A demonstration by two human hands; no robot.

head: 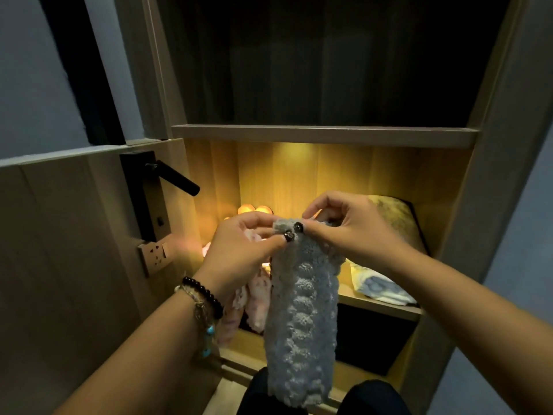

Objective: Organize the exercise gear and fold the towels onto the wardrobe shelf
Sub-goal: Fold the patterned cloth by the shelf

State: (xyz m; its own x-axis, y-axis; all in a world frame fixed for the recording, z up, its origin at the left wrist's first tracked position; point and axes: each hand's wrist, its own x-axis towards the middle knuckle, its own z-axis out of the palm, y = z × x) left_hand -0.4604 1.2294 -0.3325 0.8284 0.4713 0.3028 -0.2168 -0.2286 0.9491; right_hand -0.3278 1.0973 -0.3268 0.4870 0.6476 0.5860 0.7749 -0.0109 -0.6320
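A grey-blue fluffy towel (302,319) hangs lengthwise in front of the lit wardrobe shelf (386,307). My left hand (239,250) and my right hand (353,229) pinch its top edge, where two dark snap buttons sit side by side. A pink patterned towel (254,304) hangs under my left hand, and I cannot tell whether that hand holds it. A folded white and blue towel (380,289) lies on the shelf at the right.
A dark-edged olive cushion or bag (395,223) stands at the back right of the shelf. Orange rounded objects (254,209) glow at the back left. A door with a black lever handle (173,178) and a wall socket (154,256) is at the left. The upper compartment (323,61) is dark.
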